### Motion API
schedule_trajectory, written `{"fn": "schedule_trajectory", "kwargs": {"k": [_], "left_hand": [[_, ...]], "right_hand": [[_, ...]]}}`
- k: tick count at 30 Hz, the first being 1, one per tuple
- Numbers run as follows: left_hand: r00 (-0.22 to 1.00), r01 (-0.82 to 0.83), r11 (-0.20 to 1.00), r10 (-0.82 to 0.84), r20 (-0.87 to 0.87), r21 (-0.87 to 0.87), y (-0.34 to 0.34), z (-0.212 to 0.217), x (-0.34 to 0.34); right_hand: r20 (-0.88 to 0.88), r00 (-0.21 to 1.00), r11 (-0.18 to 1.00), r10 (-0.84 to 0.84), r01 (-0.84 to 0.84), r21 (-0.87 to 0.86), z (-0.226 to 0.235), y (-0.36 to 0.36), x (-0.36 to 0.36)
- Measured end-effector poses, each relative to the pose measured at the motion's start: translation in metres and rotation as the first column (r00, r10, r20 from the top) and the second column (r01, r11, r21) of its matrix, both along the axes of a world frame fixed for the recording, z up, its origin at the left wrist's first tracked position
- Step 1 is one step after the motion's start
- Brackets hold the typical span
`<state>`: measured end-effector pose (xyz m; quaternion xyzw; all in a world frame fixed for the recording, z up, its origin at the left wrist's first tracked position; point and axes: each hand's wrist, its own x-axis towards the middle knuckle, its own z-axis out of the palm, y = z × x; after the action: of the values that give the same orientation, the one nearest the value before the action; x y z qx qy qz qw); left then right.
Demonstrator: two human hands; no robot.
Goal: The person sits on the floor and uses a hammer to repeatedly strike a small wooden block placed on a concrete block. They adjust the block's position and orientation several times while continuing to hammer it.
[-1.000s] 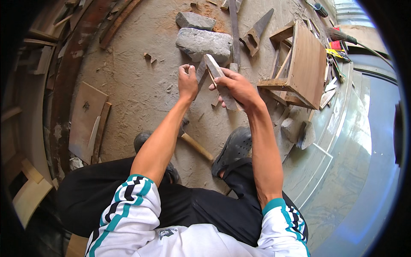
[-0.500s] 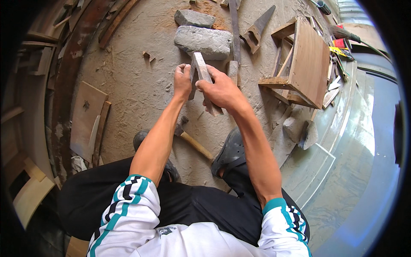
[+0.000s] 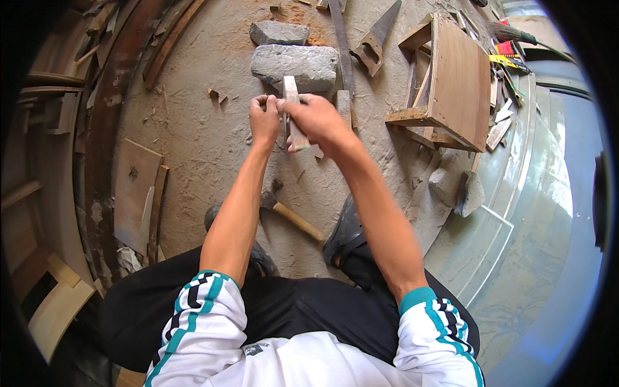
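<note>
My right hand is closed round a narrow greyish wooden strip, whose far end points at the big stone block. Close against the strip's left side, my left hand has its fingertips pinched together beside my right thumb. Whatever the left fingers hold is too small or hidden to make out. Between my feet lies a hammer with a wooden handle, its head to the left.
A smaller stone sits behind the block. To the right are a handsaw, a long dark bar and a wooden box frame on its side. Boards lie at left; stone chunks at right.
My right hand has turned the strip more upright in view and drawn it toward my left hand, so the fingers now meet. The view has shifted slightly.
</note>
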<state>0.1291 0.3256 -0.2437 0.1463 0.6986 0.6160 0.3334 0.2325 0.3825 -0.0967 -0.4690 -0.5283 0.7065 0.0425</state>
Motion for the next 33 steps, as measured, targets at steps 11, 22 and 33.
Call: {"fn": "schedule_trajectory", "kwargs": {"k": [11, 22, 33], "left_hand": [[0.984, 0.041, 0.99, -0.063, 0.166, 0.136, 0.015, 0.013, -0.001], [0.997, 0.026, 0.999, -0.029, 0.072, 0.037, 0.027, 0.038, -0.012], [0.94, 0.277, 0.946, -0.303, -0.157, -0.168, 0.069, 0.099, -0.063]], "right_hand": [[0.009, 0.984, 0.959, -0.179, 0.177, -0.221, 0.003, 0.039, -0.006], [0.108, 0.994, 0.987, 0.032, -0.014, -0.163, -0.005, 0.073, -0.002], [0.339, 0.685, 0.764, 0.645, -0.587, -0.268, -0.042, 0.089, 0.038]]}}
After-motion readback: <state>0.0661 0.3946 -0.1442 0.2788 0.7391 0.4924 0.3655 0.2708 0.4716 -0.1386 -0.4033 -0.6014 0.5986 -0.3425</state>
